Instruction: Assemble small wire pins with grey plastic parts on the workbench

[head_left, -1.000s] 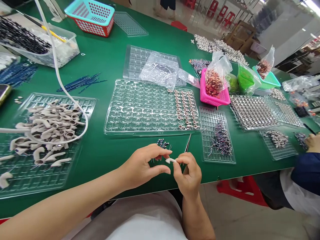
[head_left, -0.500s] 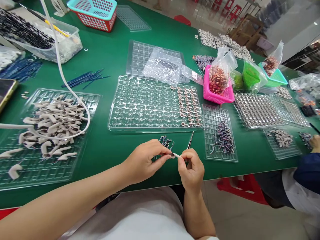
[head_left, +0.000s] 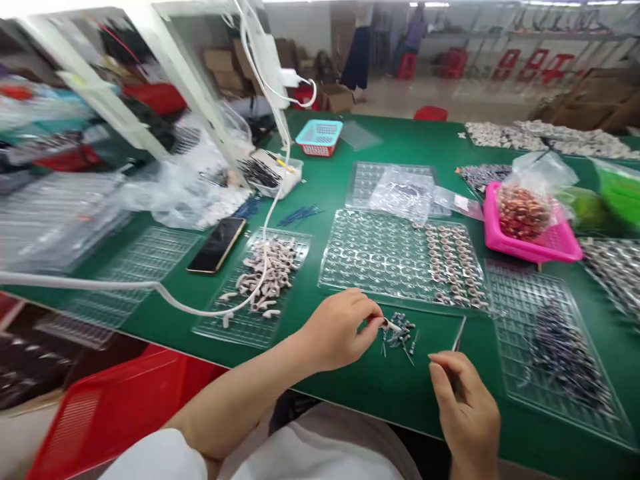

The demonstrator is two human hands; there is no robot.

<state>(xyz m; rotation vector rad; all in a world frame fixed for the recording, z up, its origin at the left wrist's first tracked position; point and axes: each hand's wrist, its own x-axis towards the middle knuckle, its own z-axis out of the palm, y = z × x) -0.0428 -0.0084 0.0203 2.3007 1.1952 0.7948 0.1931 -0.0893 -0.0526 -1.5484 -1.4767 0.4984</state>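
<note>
My left hand (head_left: pixel 345 330) pinches a small beige earbud-shaped housing (head_left: pixel 393 327) between thumb and fingertips, its stem pointing right. Behind and under it lies a little pile of small wired parts (head_left: pixel 401 337) on the green table. To the right, my right hand (head_left: pixel 465 400) is half curled, thumb and index slightly apart. A pair of tweezers (head_left: pixel 459 333) sticks out beyond its index finger, the rear end hidden by the hand. Ahead is a clear blister tray (head_left: pixel 370 253), with similar beige pieces (head_left: pixel 453 257) filling its right-hand columns.
Left stands a tray (head_left: pixel 210 327) heaped with beige housings (head_left: pixel 270 273), crossed by a white cable (head_left: pixel 200 311). A phone (head_left: pixel 217 245) lies beside it. On the right are a tray of wired parts (head_left: pixel 565 353) and a pink basket (head_left: pixel 543 250). A blue-and-red basket (head_left: pixel 319 137) stands farther back.
My right hand has let go of the housing's stem and drawn away to the right. The left hand keeps the housing, now over the small pile. The camera has tilted up and turned left.
</note>
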